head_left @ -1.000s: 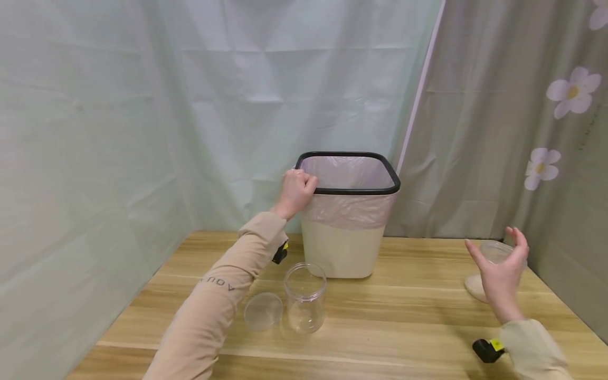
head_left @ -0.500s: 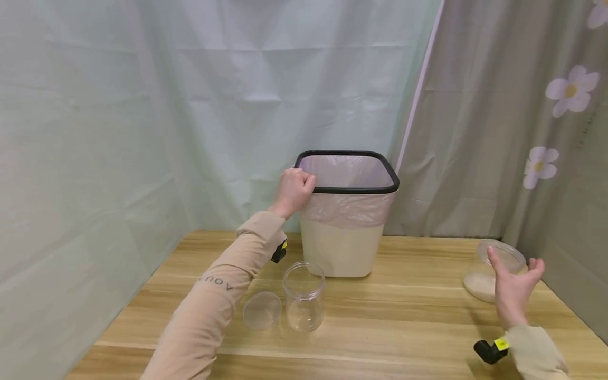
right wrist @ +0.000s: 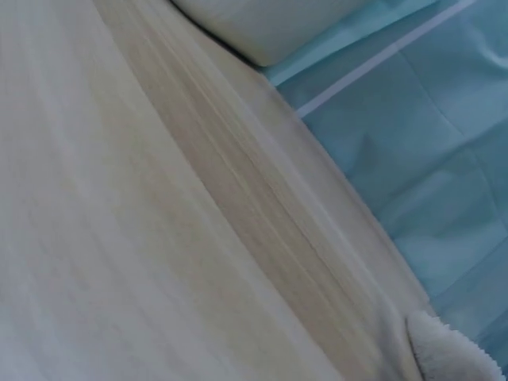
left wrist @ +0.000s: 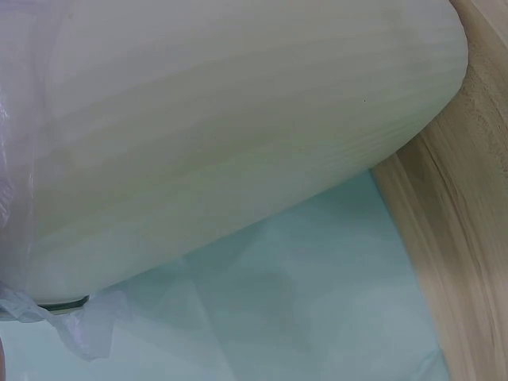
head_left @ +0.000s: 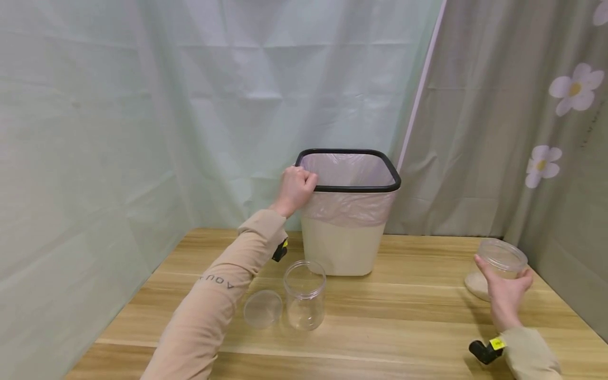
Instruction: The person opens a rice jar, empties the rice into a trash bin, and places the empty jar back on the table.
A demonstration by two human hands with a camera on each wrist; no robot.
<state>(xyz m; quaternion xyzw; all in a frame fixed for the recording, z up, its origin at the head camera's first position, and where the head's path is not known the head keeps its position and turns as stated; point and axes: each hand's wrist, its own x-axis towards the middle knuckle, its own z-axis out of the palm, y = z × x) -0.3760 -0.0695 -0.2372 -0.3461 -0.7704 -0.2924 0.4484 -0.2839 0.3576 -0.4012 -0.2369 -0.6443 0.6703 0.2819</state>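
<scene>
My left hand (head_left: 295,189) grips the black rim (head_left: 356,189) of a cream trash bin (head_left: 339,248) at its front left corner. The bin is lined with a thin pinkish bag (head_left: 351,208). At the table's right side my right hand (head_left: 507,295) holds a clear plastic jar (head_left: 501,256), thumb on its left and fingers on its right. Whitish, grainy-looking contents (head_left: 476,285) lie in the bottom of that jar; the right wrist view shows a pale edge of them (right wrist: 454,353). The fingers' far side is hidden behind the jar.
A second clear jar (head_left: 305,311), open at the top, stands in front of the bin. Beside it lies a round translucent lid (head_left: 263,310), close to the left sleeve (head_left: 223,287). Curtains (head_left: 266,105) enclose the wooden table (head_left: 404,327) at the back and sides.
My right hand shifted right in front of the jar, then came back left and closed around its sides. The left hand keeps its hold on the bin's rim.
</scene>
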